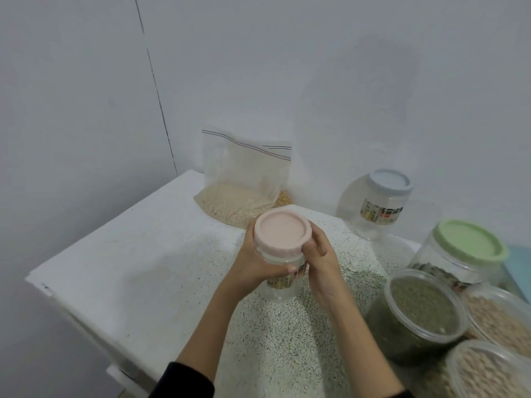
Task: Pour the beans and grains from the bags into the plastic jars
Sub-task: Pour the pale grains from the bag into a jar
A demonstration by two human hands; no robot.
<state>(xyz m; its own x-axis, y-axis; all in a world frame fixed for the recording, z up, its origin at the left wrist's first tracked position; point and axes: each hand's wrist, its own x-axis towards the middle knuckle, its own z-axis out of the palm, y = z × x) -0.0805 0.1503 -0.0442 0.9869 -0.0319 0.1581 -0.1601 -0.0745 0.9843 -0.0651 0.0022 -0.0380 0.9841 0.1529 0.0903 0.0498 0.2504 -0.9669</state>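
Stock check: three jars (422, 311) filled along the worktop's (115, 268) right edge. Your left hand (255, 262) and right hand (319, 254) clasp an empty pink-lidded jar (283, 234) (mid-worktop) — grain bag (244, 185) at the back edge, unpoured.
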